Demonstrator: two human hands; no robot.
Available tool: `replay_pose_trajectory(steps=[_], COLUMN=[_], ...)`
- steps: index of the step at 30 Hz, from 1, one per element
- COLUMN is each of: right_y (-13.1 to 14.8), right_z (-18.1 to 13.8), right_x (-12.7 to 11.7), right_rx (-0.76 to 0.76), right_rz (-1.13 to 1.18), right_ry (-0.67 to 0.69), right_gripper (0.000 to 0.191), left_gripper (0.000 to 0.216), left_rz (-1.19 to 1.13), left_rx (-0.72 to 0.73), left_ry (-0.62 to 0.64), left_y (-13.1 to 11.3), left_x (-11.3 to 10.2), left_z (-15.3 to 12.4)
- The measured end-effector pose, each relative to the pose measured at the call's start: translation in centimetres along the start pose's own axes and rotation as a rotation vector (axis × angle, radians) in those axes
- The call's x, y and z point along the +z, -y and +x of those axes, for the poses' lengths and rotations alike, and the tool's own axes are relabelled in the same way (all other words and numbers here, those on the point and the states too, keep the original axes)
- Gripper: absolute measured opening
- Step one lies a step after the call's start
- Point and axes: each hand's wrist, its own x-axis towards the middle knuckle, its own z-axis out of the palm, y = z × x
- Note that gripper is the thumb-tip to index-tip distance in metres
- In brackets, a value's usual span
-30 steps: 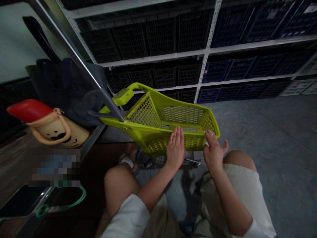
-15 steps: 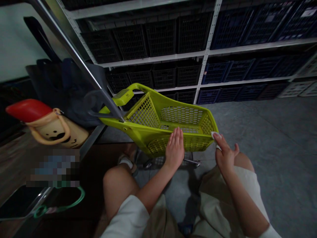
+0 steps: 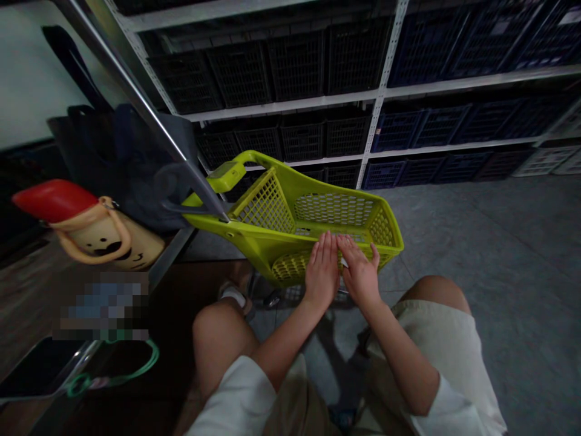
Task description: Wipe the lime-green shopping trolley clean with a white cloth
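A small yellow-green plastic shopping cart [image 3: 249, 240] with latticed sides stands in front of my knees. My left hand [image 3: 321, 272] lies flat on its near top rim, fingers stretched out and together. Beside it, touching or nearly so, my right hand [image 3: 362, 275] presses a white wipe [image 3: 344, 263] to the same rim. Only a sliver of the wipe shows under that hand; cloth or paper, I cannot tell. Its little finger sticks out to the side. A folding seat grid [image 3: 267, 203] stands at the handle end of the basket.
A metal pole [image 3: 149, 115] slants up from the cart's left end. At left are a red-topped pouch with a cartoon face [image 3: 102, 233], a dark bag [image 3: 122, 151], a phone [image 3: 39, 366] and a green cord [image 3: 145, 363]. Shelves of crates [image 3: 295, 66] stand behind.
My right hand has slid left along the near rim with the wipe, from the cart's far right corner to beside my left hand. The left hand has stayed in place.
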Motion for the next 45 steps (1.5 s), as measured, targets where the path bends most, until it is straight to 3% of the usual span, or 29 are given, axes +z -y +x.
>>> replay_pose_trajectory(steps=[4,7,9,11,13,17,20,24,28,31,33,35,40,42,45], right_y=[-5.3,-9.7,-11.1,-10.3,-7.6,-0.7,0.8,-3.5,-9.8,-11.8,-10.8,-8.0,0.2,1.2,-0.8], right_z=[-2.1,-3.7,-4.0,-3.5,-2.2,0.4,0.7,-1.2,-3.3,-3.8,-3.3,-2.2,0.9,1.3,0.3], right_x=[-1.3,-2.2,-2.6,-2.6,-2.2,-0.9,-0.5,-1.4,-2.4,-2.6,-2.4,-2.0,-0.5,-0.3,-0.8], right_rx=[0.012,0.123,0.216,0.282,0.269,0.075,0.005,-0.023,0.113,0.233,0.303,0.327,0.108,0.048,-0.027], right_rz=[-0.09,-0.121,-0.126,-0.133,-0.129,-0.051,-0.022,-0.047,-0.058,-0.028,-0.04,-0.072,-0.03,-0.008,-0.011], right_ry=[-0.025,-0.11,-0.156,-0.17,-0.137,-0.025,0.009,0.002,-0.105,-0.158,-0.189,-0.192,-0.055,-0.022,0.0], right_gripper=[0.08,0.075,0.068,0.062,0.06,0.063,0.066,0.075,0.069,0.067,0.064,0.061,0.057,0.059,0.069], left_gripper=[0.062,0.065,0.067,0.067,0.067,0.069,0.069,0.065,0.067,0.067,0.068,0.07,0.072,0.07,0.066], left_rz=[-0.004,0.001,0.0,-0.003,-0.01,-0.049,-0.042,0.009,0.013,0.005,-0.005,-0.024,-0.079,-0.075,-0.032], left_rx=[0.022,0.028,0.025,0.015,-0.007,-0.023,-0.014,0.008,0.024,0.027,0.021,0.008,-0.012,-0.013,0.003], left_ry=[-0.011,0.001,0.007,0.004,-0.009,-0.01,-0.001,-0.015,-0.019,-0.017,-0.024,-0.034,-0.04,-0.032,-0.018], left_y=[0.0,-0.2,-0.4,-0.6,-0.7,-0.7,-0.6,-0.5,-0.5,-0.6,-0.6,-0.7,-0.7,-0.5,-0.4], left_x=[-0.2,-0.2,-0.2,0.0,0.2,0.5,0.4,0.2,0.1,0.2,0.2,0.4,0.6,0.6,0.2], left_z=[0.0,0.0,0.0,-0.1,-0.2,-0.3,-0.3,-0.2,-0.2,-0.3,-0.3,-0.3,-0.3,-0.3,-0.2])
